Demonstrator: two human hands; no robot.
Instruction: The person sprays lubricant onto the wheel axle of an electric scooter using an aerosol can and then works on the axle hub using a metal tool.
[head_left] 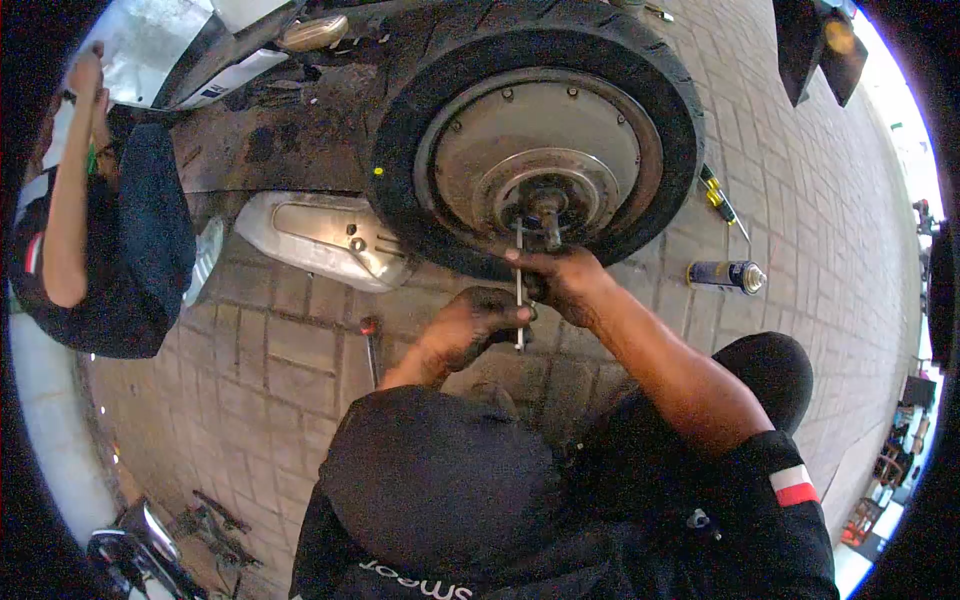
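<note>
A thin, straight metal rod stands between my two hands, its upper end at the hub of the wheel. My right hand is closed around its upper part, near the axle. Lower down, my left hand pinches the rod with thumb and fingers. Both hands have dark smudges. The wheel has a black tire and a round metal hub cover with bolts along its rim. What exactly the rod's tip touches is too small to tell.
A silver metal cover lies left of the tire. A red-ended tool is near my left forearm. Right of the wheel lie a yellow-handled screwdriver and a spray can on brick paving. Another person is at the left.
</note>
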